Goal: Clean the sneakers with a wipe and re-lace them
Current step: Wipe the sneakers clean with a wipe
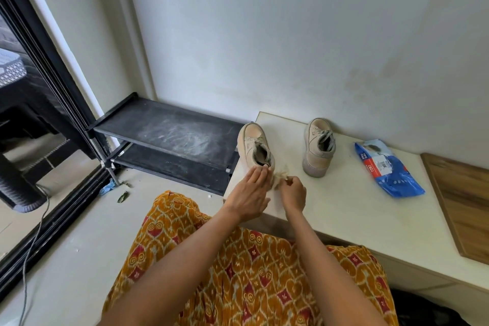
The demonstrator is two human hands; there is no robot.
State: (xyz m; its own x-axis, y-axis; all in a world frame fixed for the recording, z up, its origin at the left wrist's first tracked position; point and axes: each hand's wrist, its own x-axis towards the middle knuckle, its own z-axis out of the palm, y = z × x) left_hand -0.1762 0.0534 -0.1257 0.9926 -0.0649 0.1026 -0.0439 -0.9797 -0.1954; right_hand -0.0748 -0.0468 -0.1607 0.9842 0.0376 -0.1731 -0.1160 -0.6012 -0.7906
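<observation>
Touching left fingers, sneaker; right fingers beside

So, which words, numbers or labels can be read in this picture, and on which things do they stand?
"2297", roughly; the digits stand upside down on the red patch of the blue wipes pack and are blurred, so I am not sure.
Barcode sticker on the same pack: too small to read.
White print on the pack's blue part: blurred, not readable.
Left sneaker and right sneaker: no readable brand or text shows.
</observation>
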